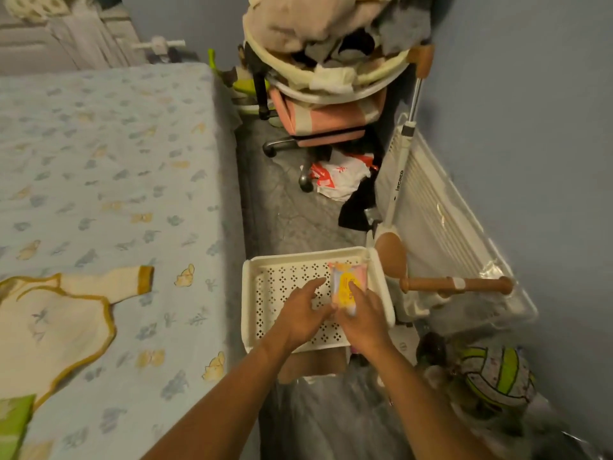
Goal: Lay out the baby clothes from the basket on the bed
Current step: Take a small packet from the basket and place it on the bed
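Two hands reach into the white basket (255, 293) on the floor beside the bed (109, 167). Right hand (363, 318) has its grip closed on a folded pink and yellow garment (348, 283); left hand (302, 313) touches it, fingers loosely spread. One cream top (53, 323) lies flat on the bed. A white pole (399, 184) reads "lecoco".

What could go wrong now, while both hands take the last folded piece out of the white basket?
1. The basket seems to sit on a small box with its edges overhanging; pressing down in it may tip it.
2. The folded pink and yellow garment is pinched mainly by the right hand; the left hand barely touches it, so it may unfold or slip.
3. The cluttered floor nearby may soil it.
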